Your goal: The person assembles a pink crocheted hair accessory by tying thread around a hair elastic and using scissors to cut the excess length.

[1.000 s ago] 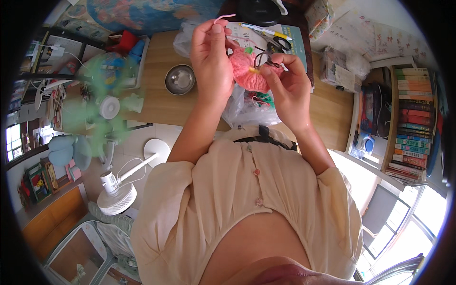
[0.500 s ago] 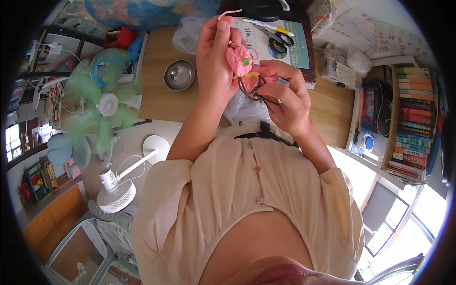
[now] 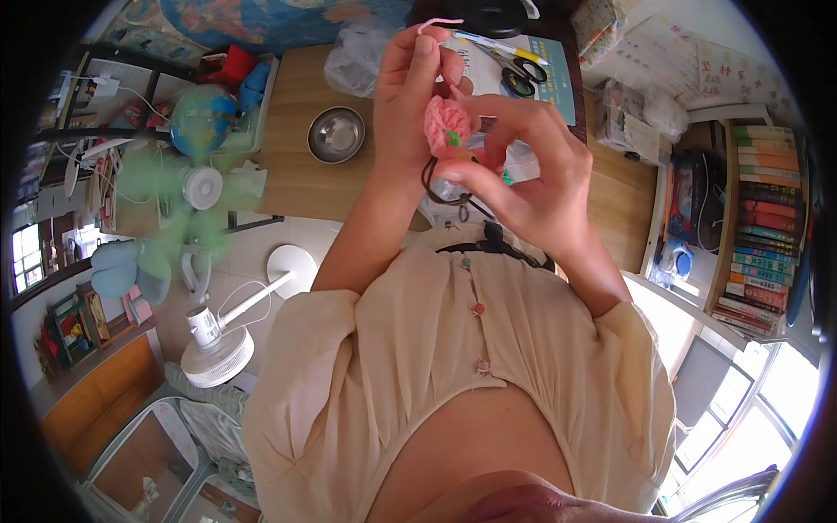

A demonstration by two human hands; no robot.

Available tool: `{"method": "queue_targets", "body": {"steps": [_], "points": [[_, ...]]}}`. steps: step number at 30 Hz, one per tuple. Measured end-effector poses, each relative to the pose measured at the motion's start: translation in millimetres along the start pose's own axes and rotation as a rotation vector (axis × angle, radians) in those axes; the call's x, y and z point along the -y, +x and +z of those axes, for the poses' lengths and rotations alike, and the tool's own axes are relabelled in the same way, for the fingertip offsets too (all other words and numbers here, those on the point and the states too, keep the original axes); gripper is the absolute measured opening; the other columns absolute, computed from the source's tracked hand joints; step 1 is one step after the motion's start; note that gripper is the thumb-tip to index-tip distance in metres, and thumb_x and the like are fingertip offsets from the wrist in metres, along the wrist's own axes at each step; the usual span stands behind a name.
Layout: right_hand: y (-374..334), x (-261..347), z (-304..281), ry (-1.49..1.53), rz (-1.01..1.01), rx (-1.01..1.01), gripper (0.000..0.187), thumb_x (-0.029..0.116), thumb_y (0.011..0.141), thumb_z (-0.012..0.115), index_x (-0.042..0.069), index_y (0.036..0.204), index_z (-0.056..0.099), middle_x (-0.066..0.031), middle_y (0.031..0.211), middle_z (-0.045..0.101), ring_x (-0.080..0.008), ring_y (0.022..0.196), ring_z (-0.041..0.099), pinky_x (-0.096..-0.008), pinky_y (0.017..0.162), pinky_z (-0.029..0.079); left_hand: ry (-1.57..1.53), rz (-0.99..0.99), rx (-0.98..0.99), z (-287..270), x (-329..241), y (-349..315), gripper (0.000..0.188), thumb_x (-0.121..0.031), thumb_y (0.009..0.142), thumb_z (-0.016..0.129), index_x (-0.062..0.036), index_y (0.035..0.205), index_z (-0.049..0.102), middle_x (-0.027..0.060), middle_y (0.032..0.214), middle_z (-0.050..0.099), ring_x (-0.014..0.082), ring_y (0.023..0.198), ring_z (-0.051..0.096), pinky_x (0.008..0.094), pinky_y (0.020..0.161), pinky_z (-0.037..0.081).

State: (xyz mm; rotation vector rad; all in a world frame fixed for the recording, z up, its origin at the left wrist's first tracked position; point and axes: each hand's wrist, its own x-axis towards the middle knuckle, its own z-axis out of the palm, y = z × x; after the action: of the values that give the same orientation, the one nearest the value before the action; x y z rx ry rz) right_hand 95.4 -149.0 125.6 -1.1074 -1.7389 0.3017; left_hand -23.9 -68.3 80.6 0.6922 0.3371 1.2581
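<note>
A small pink crocheted piece (image 3: 446,122) with a green bit on its front hangs between my two hands above the desk. My left hand (image 3: 408,83) is closed, its thumb and fingers pinching a pink yarn end (image 3: 440,23) that sticks out above them, and the crocheted piece rests against its palm side. My right hand (image 3: 545,166) curls in from the right, thumb and forefinger gripping the piece's lower right edge; those fingers partly cover it. Dark brown cord (image 3: 429,181) loops down below the piece, near the right thumb.
Black-handled scissors (image 3: 523,77) and a yellow-white pen (image 3: 501,45) lie on a book (image 3: 562,83) beyond my hands. A metal bowl (image 3: 336,134) and a clear plastic bag (image 3: 356,61) sit on the desk to the left. A green fan (image 3: 203,187) spins further left.
My right hand has moved up and turned, its fingers now covering the lower pink and yellow part. The crocheted piece has shifted slightly down. My left hand keeps its pinch on the yarn.
</note>
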Motion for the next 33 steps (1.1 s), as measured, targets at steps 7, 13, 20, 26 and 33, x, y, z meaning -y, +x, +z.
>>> {"method": "queue_targets", "body": {"steps": [7,13,20,26,33], "points": [[-4,-11,9,-0.1,-0.157,-0.026,0.027,0.009,0.065,0.079,0.011,0.089,0.067,-0.0022,0.074,0.059,-0.0213,0.068,0.057,-0.0325,0.064,0.046,0.05,0.101,0.003,7,0,-4,0.016,-0.02,0.1,0.05,-0.0071,0.108,0.053,0.0028,0.075,0.053,0.0087,0.058,0.052,0.0227,0.051,0.044],[-8,-23,13,-0.074,-0.317,-0.048,0.016,0.006,0.073,0.074,0.008,0.088,0.068,-0.0035,0.076,0.061,-0.0232,0.068,0.059,-0.0336,0.066,0.049,0.248,0.347,0.129,2,7,-8,0.015,-0.015,0.099,0.05,-0.0005,0.104,0.053,0.0026,0.07,0.051,0.0071,0.059,0.046,0.0232,0.052,0.043],[0,-111,8,-0.228,0.334,-0.104,0.012,0.011,0.08,0.069,0.004,0.09,0.069,-0.0127,0.081,0.066,-0.0272,0.072,0.064,-0.0383,0.068,0.052,0.203,0.169,-0.077,-23,11,-9,0.017,-0.016,0.097,0.055,-0.0009,0.103,0.058,0.0001,0.061,0.047,0.0063,0.052,0.04,0.0229,0.047,0.037],[0,-141,2,-0.807,0.225,0.142,0.023,0.018,0.076,0.07,0.006,0.093,0.062,-0.0133,0.096,0.061,-0.0337,0.088,0.062,-0.0413,0.076,0.052,0.119,0.079,-0.037,-26,5,-13,0.017,-0.019,0.1,0.05,-0.0041,0.105,0.057,0.0004,0.057,0.045,0.0088,0.048,0.043,0.027,0.041,0.041],[3,-155,-12,-0.592,0.185,0.167,0.023,0.015,0.078,0.067,0.007,0.098,0.06,-0.0121,0.099,0.06,-0.0339,0.09,0.061,-0.0425,0.08,0.05,0.07,0.027,-0.017,-35,10,-11,0.017,-0.018,0.1,0.049,-0.0043,0.105,0.057,0.0005,0.057,0.045,0.0091,0.048,0.044,0.0262,0.04,0.04]]}}
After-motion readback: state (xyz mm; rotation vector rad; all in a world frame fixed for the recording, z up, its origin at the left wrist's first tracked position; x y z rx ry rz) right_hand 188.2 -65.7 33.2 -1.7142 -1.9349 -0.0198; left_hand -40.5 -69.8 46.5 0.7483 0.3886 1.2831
